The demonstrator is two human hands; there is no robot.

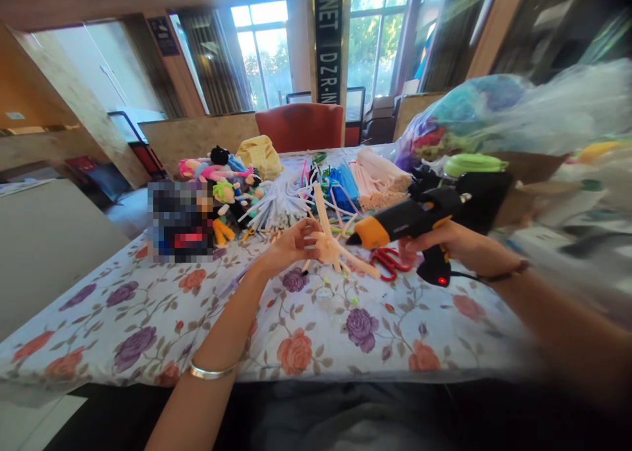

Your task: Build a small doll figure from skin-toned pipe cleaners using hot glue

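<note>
My right hand point(444, 240) is wrapped round the handle of a black and yellow hot glue gun point(399, 224). Its dark nozzle points left, close to a pale peach figure of pipe cleaners point(326, 243) with limb-like strips sticking out. My left hand point(299, 243) grips that figure from its left side, fingers bent around it. A red light glows at the base of the glue gun. Under the gun, red-handled scissors point(390, 264) lie on the flowered tablecloth point(320, 319), partly hidden by the figure and the gun.
White pipe cleaners point(281, 197), blue ones point(344, 186) and peach bundles point(380, 178) lie behind my hands. Small dolls point(227, 191) and a yellow cloth-like item point(259, 156) stand at the left back. Filled plastic bags point(474, 108) and a green-lidded container point(474, 164) occupy the right.
</note>
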